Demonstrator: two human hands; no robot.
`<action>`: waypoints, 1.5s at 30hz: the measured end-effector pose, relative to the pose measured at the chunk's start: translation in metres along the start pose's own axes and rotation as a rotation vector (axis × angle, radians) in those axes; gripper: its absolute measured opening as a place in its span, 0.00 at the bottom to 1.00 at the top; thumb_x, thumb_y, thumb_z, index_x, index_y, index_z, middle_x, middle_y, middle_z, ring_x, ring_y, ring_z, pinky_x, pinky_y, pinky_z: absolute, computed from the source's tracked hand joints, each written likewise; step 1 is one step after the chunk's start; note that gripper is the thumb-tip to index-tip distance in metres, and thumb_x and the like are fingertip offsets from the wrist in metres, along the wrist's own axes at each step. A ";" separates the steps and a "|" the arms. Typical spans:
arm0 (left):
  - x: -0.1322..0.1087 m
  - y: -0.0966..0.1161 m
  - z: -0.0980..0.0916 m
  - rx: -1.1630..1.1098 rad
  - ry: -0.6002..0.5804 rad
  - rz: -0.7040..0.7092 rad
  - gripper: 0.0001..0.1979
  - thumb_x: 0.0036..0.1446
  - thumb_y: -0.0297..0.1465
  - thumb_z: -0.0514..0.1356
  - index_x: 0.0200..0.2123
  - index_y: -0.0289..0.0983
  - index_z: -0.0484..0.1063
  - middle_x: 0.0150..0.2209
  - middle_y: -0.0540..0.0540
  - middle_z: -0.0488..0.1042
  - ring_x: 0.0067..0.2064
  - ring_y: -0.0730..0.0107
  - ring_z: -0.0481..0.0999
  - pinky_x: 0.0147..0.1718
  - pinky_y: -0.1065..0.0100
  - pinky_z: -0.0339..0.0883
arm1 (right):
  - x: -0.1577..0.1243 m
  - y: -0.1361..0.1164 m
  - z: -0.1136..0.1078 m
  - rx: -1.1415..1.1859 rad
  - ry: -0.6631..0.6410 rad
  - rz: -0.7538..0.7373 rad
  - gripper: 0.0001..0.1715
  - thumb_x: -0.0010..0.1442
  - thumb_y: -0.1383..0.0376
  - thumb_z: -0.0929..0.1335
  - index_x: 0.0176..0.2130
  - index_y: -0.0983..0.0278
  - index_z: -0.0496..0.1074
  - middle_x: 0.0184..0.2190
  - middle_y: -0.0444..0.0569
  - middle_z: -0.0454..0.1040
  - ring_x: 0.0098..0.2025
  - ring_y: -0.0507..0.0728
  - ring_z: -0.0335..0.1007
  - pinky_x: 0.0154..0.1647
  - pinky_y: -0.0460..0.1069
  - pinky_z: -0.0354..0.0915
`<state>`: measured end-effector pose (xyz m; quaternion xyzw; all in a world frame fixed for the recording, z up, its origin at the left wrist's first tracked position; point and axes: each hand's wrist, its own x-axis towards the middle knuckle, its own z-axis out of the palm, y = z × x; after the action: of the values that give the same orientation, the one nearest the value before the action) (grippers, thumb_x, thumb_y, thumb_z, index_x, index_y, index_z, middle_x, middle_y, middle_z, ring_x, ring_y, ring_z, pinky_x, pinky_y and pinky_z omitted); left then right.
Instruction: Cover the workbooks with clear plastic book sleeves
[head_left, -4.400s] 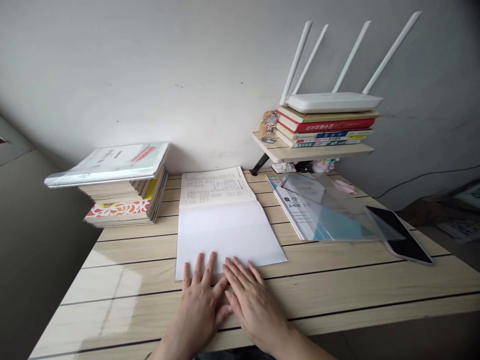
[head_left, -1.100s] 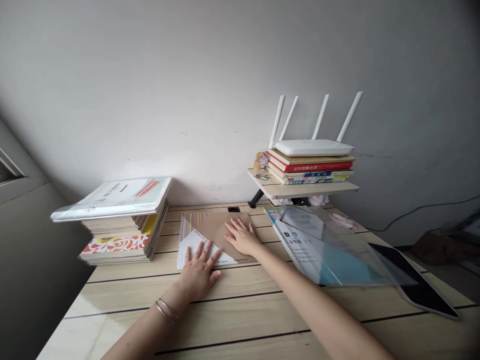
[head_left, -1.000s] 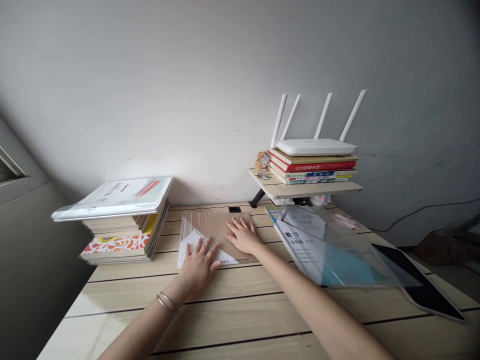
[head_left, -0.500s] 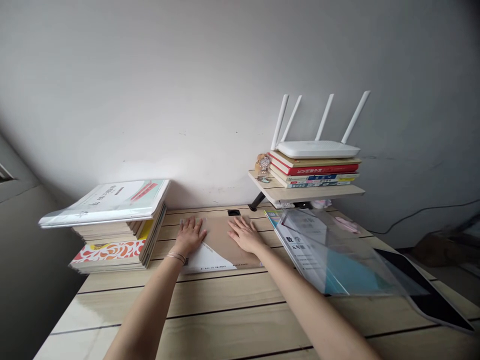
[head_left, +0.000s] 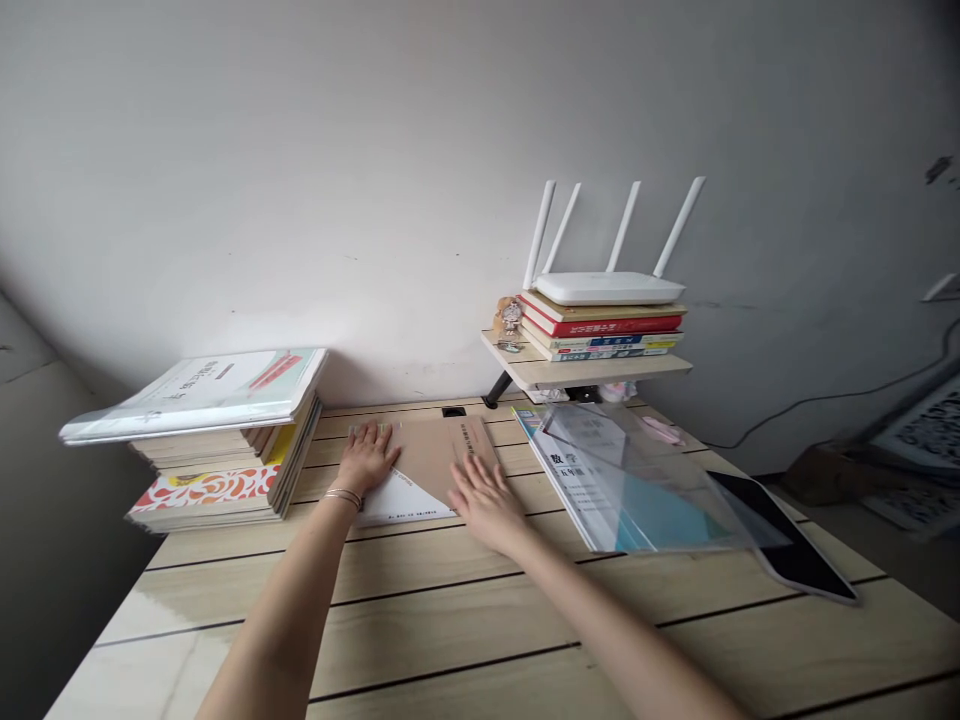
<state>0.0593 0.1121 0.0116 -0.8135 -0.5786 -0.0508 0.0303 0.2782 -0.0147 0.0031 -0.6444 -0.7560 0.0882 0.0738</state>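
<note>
Mid-frame, I see the right hand [head_left: 487, 502] has slid to the lower right of the book [head_left: 424, 458]; left hand [head_left: 367, 460] upper left, both flat, gripping nothing, likely pressing opposite corners

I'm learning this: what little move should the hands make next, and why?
Perhaps slide the right hand up the brown book: no hand is on its far right corner, while the left hand rests by the far left one.

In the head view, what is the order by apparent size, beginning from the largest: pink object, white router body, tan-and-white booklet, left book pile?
1. Left book pile
2. Tan-and-white booklet, though partly covered
3. White router body
4. Pink object
</note>
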 end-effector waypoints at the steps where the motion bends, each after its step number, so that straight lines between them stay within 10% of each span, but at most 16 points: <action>1: 0.000 0.001 -0.001 0.001 0.005 0.003 0.31 0.62 0.47 0.42 0.63 0.35 0.54 0.65 0.35 0.51 0.65 0.49 0.49 0.61 0.49 0.41 | -0.005 0.013 -0.001 -0.017 0.012 0.054 0.36 0.66 0.52 0.47 0.66 0.65 0.46 0.68 0.54 0.38 0.68 0.62 0.30 0.64 0.63 0.31; 7: -0.029 0.024 -0.024 0.011 0.110 0.088 0.23 0.64 0.37 0.44 0.58 0.37 0.63 0.63 0.38 0.56 0.62 0.53 0.56 0.60 0.50 0.43 | -0.011 0.060 0.013 0.042 0.241 0.115 0.30 0.64 0.61 0.53 0.62 0.68 0.58 0.65 0.56 0.51 0.66 0.60 0.44 0.64 0.62 0.40; 11: -0.073 0.051 -0.040 0.025 0.085 0.475 0.22 0.61 0.44 0.48 0.48 0.37 0.70 0.56 0.37 0.64 0.54 0.53 0.65 0.52 0.54 0.59 | -0.004 0.085 0.024 0.525 0.544 0.099 0.24 0.56 0.65 0.58 0.47 0.67 0.73 0.49 0.58 0.74 0.52 0.60 0.68 0.54 0.60 0.62; 15: -0.098 0.067 -0.040 0.153 -0.030 0.560 0.17 0.62 0.35 0.49 0.48 0.32 0.68 0.44 0.35 0.70 0.43 0.54 0.70 0.36 0.56 0.69 | -0.006 0.110 0.023 0.817 0.658 0.113 0.19 0.53 0.65 0.60 0.39 0.66 0.75 0.39 0.57 0.78 0.42 0.60 0.75 0.43 0.58 0.70; 21: -0.100 0.077 -0.032 0.286 -0.022 0.575 0.25 0.60 0.21 0.44 0.60 0.32 0.56 0.46 0.30 0.69 0.42 0.53 0.73 0.27 0.61 0.69 | -0.007 0.110 0.022 0.934 0.633 0.085 0.21 0.47 0.69 0.60 0.38 0.67 0.75 0.40 0.57 0.78 0.44 0.60 0.75 0.47 0.57 0.69; 27: -0.094 0.079 -0.029 0.156 0.061 0.304 0.13 0.59 0.21 0.48 0.44 0.32 0.68 0.41 0.36 0.72 0.44 0.56 0.71 0.39 0.58 0.66 | -0.001 0.109 0.030 1.012 0.603 0.083 0.25 0.43 0.70 0.60 0.41 0.66 0.74 0.43 0.57 0.77 0.48 0.60 0.73 0.52 0.59 0.65; 32: -0.084 0.070 -0.067 0.097 0.141 0.184 0.13 0.59 0.20 0.47 0.43 0.35 0.66 0.39 0.40 0.74 0.38 0.62 0.74 0.38 0.63 0.64 | 0.000 0.099 0.025 1.149 0.574 0.146 0.39 0.43 0.65 0.68 0.56 0.64 0.63 0.56 0.60 0.66 0.54 0.63 0.66 0.55 0.61 0.61; 38: -0.095 0.057 -0.145 -0.376 0.290 0.011 0.11 0.63 0.34 0.46 0.35 0.38 0.67 0.26 0.48 0.71 0.28 0.67 0.71 0.27 0.69 0.57 | -0.013 0.058 -0.011 1.471 0.393 0.058 0.48 0.44 0.52 0.74 0.60 0.56 0.57 0.59 0.55 0.61 0.62 0.63 0.54 0.61 0.60 0.53; 45: -0.117 0.031 -0.142 -1.238 0.064 -0.044 0.15 0.57 0.41 0.55 0.37 0.35 0.68 0.31 0.47 0.74 0.32 0.68 0.72 0.31 0.69 0.65 | -0.036 0.019 -0.042 1.502 0.152 -0.205 0.24 0.51 0.52 0.71 0.46 0.58 0.71 0.46 0.52 0.74 0.50 0.61 0.68 0.54 0.57 0.60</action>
<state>0.0434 -0.0232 0.1388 -0.6661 -0.4572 -0.4019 -0.4310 0.3115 -0.0455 0.0401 -0.3519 -0.5418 0.5271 0.5520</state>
